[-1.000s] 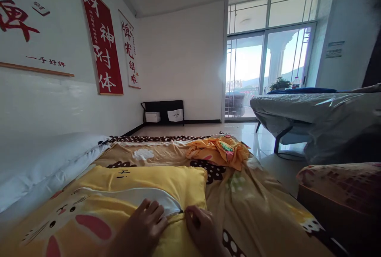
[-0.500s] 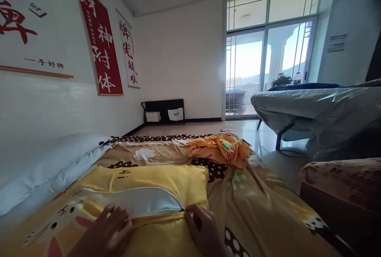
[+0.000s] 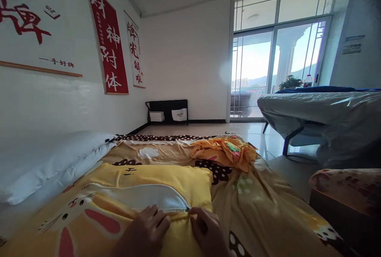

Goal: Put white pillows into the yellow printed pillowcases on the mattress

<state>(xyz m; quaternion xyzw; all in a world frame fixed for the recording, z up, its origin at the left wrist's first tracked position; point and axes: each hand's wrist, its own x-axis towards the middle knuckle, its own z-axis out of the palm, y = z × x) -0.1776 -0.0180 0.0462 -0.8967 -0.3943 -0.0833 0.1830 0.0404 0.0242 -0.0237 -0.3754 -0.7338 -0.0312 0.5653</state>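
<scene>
A yellow pillowcase [image 3: 175,173] with rabbit pictures lies in front of me, its zipper gaping along a long curved opening. White pillow filling [image 3: 149,196] shows through that gap. At the right end of the opening, my right hand [image 3: 205,227] pinches the small dark zipper pull [image 3: 187,209]. My left hand [image 3: 149,225] is closed on the lower edge of the opening, a short way left of the pull; its fingertips are partly hidden in the cloth.
Under the pillow spreads a tan patterned blanket [image 3: 253,209]. Bunched orange cloth [image 3: 223,152] lies beyond it. A white pillow [image 3: 53,158] rests along the left wall. At the right stand a plastic-covered table [image 3: 297,106] and a box with patterned cloth [image 3: 345,189].
My left hand has slid right along the opening's edge, closer to my right hand, uncovering more of the rabbit's ear. My right hand stays at the zipper pull. The view has shifted slightly left.
</scene>
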